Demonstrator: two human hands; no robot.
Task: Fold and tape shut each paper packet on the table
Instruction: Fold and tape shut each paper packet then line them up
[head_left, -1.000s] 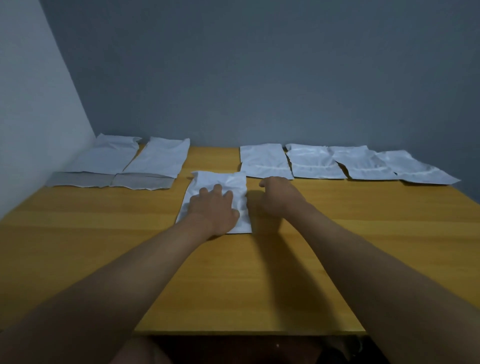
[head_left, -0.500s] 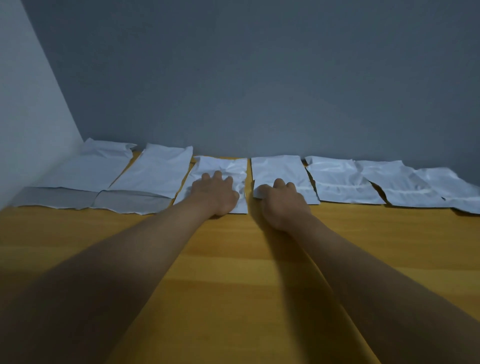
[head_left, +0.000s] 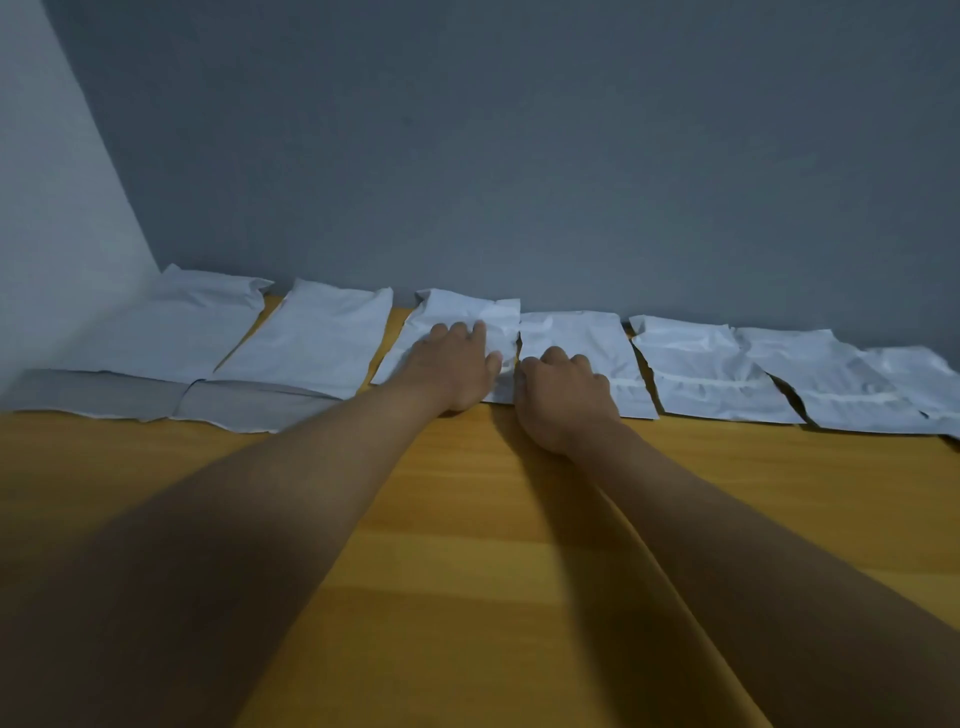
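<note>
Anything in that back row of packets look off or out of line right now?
Only the two leftmost packets differ: grey flaps lie open along their near edges. The rest look crumpled, not torn.

No writing, label, brand or number can be read anywhere in the head view. The white paper packets (head_left: 701, 364) along the far edge of the table (head_left: 467, 519) appear blank (creases and fold lines only), though the dim light might hide faint print on them.
</note>
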